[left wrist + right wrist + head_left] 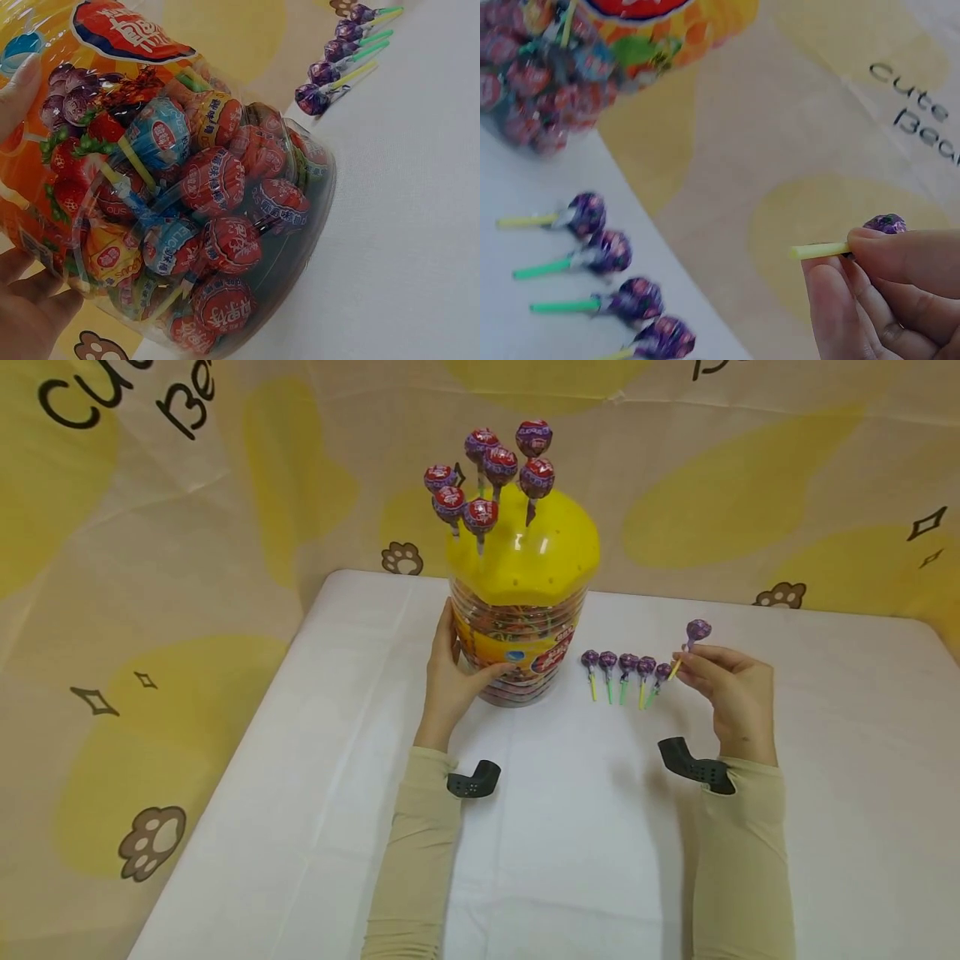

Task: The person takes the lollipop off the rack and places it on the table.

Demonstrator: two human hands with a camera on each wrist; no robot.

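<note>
A clear plastic lollipop tub (520, 643) with a yellow lid (528, 556) stands on the white table (315, 752); several wrapped lollipops (491, 472) stick upright in the lid. My left hand (452, 677) grips the tub's left side, thumb across its front label. In the left wrist view the tub (187, 195) is packed with wrapped lollipops and my fingers (30, 311) wrap its wall. My right hand (731, 689) pinches the yellow stick of a purple lollipop (697, 631), head up, right of the tub. The right wrist view shows the fingertips (885, 259) on that stick (817, 250).
Several purple lollipops (626, 667) with green and yellow sticks lie in a row on the table between the tub and my right hand, seen also as a row (611, 259) in the right wrist view. A yellow-patterned cloth backdrop (150, 527) surrounds the table.
</note>
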